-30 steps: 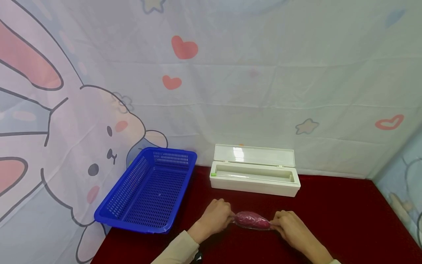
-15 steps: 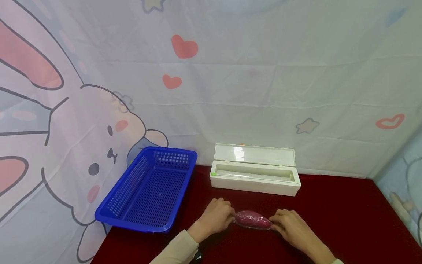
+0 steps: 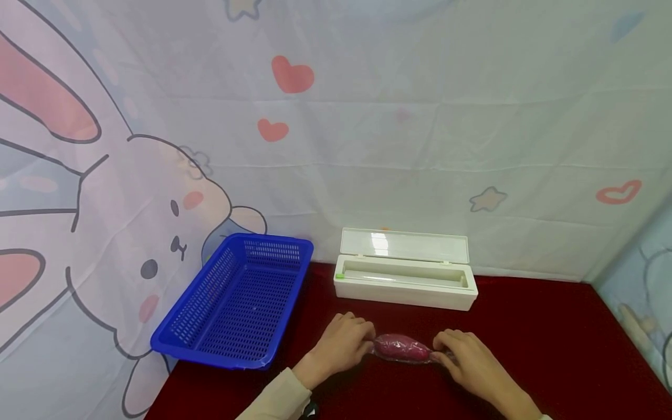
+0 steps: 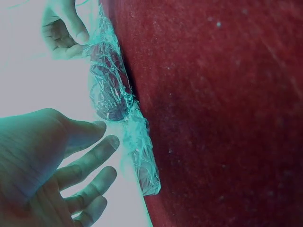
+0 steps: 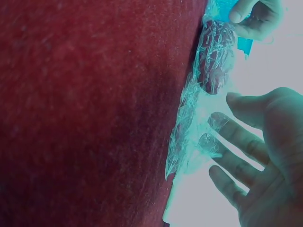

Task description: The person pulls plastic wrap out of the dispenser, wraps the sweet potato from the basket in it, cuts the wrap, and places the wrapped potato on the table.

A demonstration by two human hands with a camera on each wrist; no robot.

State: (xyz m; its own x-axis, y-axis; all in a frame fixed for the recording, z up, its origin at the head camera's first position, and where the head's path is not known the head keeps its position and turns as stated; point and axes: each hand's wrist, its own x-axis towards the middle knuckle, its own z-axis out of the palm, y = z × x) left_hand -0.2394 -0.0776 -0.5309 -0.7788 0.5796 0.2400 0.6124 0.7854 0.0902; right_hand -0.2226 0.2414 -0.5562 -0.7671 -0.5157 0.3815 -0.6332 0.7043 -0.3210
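A purple-red, spindle-shaped sweet potato point(image 3: 401, 348) lies on the red tablecloth, wrapped in clear cling film point(image 4: 144, 158). My left hand point(image 3: 343, 343) is at its left end; in the left wrist view the thumb and fingers are apart, close beside the film. My right hand point(image 3: 467, 360) is at the other end. The right wrist view shows the loose film tail point(image 5: 182, 137) against its fingertips, the thumb standing apart from them. Both wrist views are washed out around the film, so exact contact is hard to judge.
A white cling film dispenser point(image 3: 404, 296) with its lid raised stands behind the hands, a clear tube with a green slider point(image 3: 340, 276) across its front. To the left is a blue plastic basket point(image 3: 286, 326). A printed curtain point(image 3: 394, 175) hangs behind the red tablecloth point(image 3: 551, 338).
The fingers of both hands, earlier pinched together at the film ends, have loosened. The right hand has moved slightly to the right. The sweet potato lies nearly where it was.
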